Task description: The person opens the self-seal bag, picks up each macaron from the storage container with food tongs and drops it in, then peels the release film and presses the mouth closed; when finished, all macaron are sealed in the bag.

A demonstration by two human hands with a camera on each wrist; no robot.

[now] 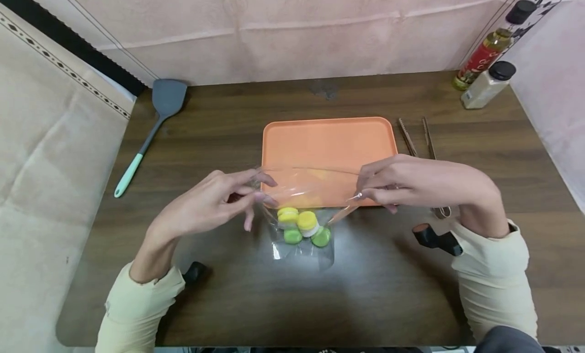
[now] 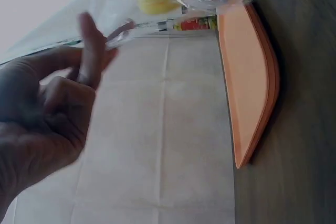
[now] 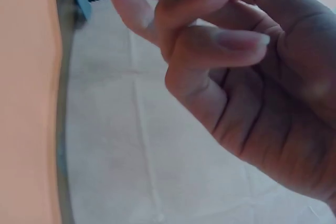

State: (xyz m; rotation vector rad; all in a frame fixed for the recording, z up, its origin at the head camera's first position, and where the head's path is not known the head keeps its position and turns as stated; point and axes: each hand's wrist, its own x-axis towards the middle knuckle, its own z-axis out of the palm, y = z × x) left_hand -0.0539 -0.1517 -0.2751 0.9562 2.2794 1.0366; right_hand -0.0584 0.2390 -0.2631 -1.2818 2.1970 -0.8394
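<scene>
Two yellow-and-white macarons (image 1: 307,222) and two green macarons (image 1: 321,236) are together in the bottom of a clear plastic bag (image 1: 303,250), which sits at the near side of the orange tray (image 1: 329,139), its upper film overlapping the tray's near edge in the head view. Whether the bag's lower end rests on the wooden table (image 1: 237,312) or hangs just above it, I cannot tell. The right hand (image 1: 402,183) pinches the right side of the bag's mouth between thumb and fingers. The left hand (image 1: 212,203) is at the left side of the mouth, its fingertips against the film and somewhat apart; whether they clamp the plastic or only spread it does not show. The mouth looks stretched between the two hands, so parting the bag seems well under way or done. The contents remain inside: all four macarons that show are bagged, so getting any of them out is, in my judgement, not yet done. The metal tongs (image 1: 429,137) lie unheld to the right of the tray, partly hidden by the right forearm, and the spatula (image 1: 168,98) lies at the far left, well apart from both hands.
</scene>
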